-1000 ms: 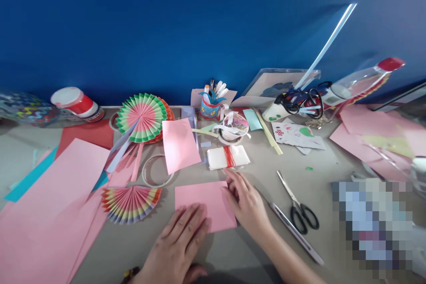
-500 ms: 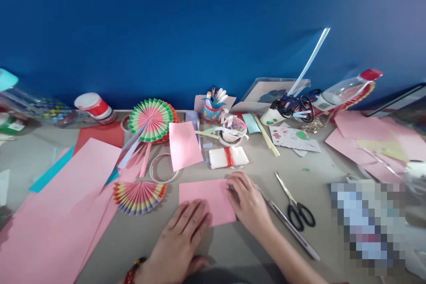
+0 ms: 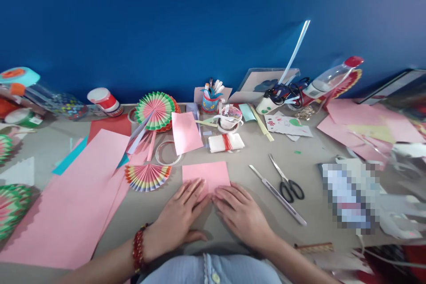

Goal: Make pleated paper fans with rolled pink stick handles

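Note:
A small pink paper (image 3: 205, 171) lies flat on the table in front of me. My left hand (image 3: 179, 215) is open and palm down, its fingertips pressed on the paper's lower left part. On the lower right part rest the stretched fingers of my right hand (image 3: 244, 215), also open and flat. The fingertips of both hands nearly meet over the paper, and its near edge is hidden under them. A folded striped paper fan (image 3: 148, 177) lies to the left. Right of my right hand are a craft knife (image 3: 278, 195) and black-handled scissors (image 3: 289, 186).
Large pink sheets (image 3: 73, 195) cover the left side. Behind the paper stand a white packet tied with red string (image 3: 218, 143), a tape roll (image 3: 168, 153), a green-edged round fan (image 3: 155, 113) and a pen cup (image 3: 211, 103). A plastic bottle (image 3: 328, 82) leans at the back right.
My right hand has come down from the paper's upper right edge and now lies flat beside my left hand. The view has tilted down slightly, showing a blue shirt and both forearms.

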`<state>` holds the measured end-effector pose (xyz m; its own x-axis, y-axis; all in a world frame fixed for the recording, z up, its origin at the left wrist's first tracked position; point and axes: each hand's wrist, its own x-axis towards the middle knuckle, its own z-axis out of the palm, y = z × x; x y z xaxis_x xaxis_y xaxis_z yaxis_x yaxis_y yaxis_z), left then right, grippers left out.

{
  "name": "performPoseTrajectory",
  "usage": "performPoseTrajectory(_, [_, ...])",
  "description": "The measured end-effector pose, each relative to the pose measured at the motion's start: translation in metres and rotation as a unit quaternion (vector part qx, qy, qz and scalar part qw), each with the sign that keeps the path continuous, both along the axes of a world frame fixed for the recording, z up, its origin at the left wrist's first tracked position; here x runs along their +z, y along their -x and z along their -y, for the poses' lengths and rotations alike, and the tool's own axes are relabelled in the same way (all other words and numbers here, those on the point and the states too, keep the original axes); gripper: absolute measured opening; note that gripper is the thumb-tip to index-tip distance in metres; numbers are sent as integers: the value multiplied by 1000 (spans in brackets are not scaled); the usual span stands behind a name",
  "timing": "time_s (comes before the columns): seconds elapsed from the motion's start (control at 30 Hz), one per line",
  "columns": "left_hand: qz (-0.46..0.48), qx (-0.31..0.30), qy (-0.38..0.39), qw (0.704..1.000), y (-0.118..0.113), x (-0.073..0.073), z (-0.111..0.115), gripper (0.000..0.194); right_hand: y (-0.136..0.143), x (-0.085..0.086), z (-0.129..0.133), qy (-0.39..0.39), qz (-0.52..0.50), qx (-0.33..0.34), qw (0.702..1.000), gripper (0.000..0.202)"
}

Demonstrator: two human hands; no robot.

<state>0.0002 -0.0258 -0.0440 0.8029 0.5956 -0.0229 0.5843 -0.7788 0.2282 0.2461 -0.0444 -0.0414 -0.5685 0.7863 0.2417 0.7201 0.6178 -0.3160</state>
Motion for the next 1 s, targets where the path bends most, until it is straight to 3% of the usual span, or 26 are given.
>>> performPoseTrajectory(0.13, [3, -33, -12, 999, 10, 6, -9, 97, -2, 4, -2, -24, -4, -3, 1000, 26])
performPoseTrajectory(0.27, [0, -55, -31, 998, 35, 12, -9, 86, -20, 4, 4, -36, 7, -24, 999, 28])
performPoseTrajectory(0.47, [-44, -1, -67, 997, 72, 13, 11, 82, -42, -4, 16, -43, 23, -29, 998, 34])
performPoseTrajectory(1.0, [-74, 1, -90, 993, 66, 9, 19, 77, -48, -4, 18, -77, 52, -18, 996, 34])
